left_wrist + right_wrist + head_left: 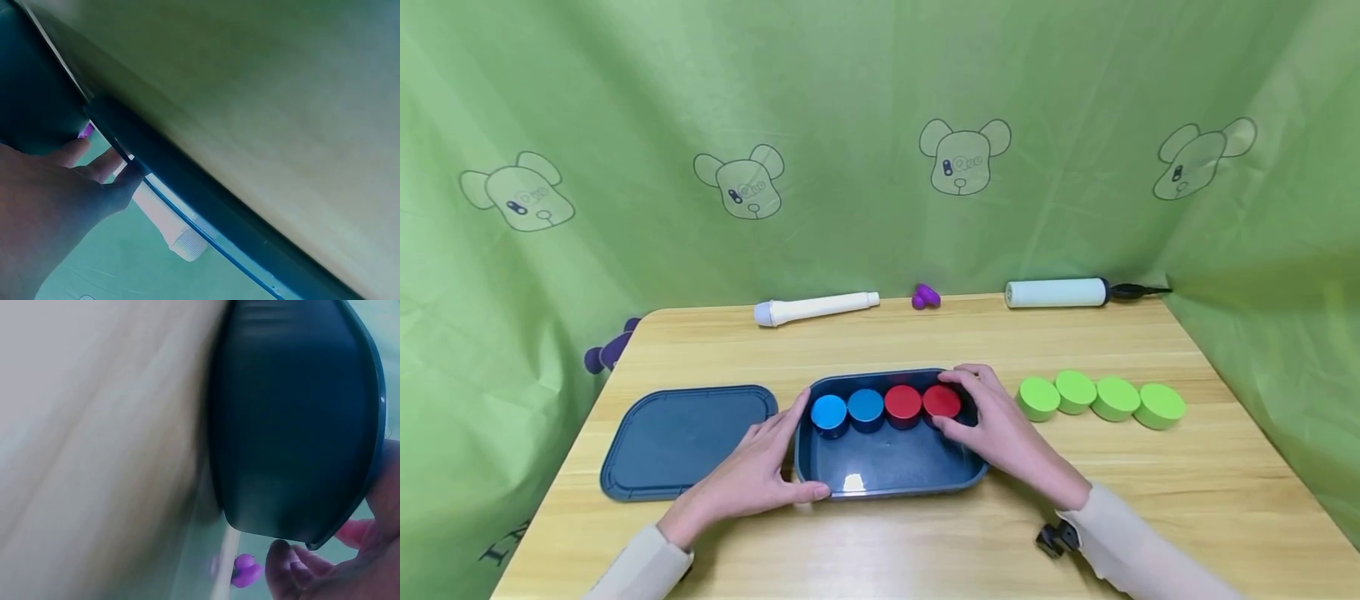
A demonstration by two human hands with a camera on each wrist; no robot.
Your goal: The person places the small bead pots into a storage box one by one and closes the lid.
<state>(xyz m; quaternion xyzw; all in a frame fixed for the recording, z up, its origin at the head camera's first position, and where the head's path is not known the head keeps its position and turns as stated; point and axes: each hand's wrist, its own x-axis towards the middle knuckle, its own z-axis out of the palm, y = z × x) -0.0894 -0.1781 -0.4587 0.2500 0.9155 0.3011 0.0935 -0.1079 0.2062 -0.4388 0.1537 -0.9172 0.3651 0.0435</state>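
A dark blue plastic box (pixel 887 471) stands on the table, with two blue round blocks (pixel 867 404) and two red ones in a row along its back wall. My left hand (pixel 752 475) holds the box's left end, the thumb at the front corner and the fingers along the side. Inside the right end, my right hand (pixel 996 421) grips the rightmost red block (pixel 942 401) between thumb and fingers. In the right wrist view the box's outer wall (pixel 294 425) hides most of that grip. Several green round blocks (pixel 1117 398) stand right of the box.
Left of the box lies a flat dark blue lid (pixel 688 442). Along the table's back edge are a white microphone (pixel 820 308), a small purple object (pixel 927 297) and a pale cylinder with a black end (pixel 1056 292). Green cloth (pixel 850 83) hangs behind.
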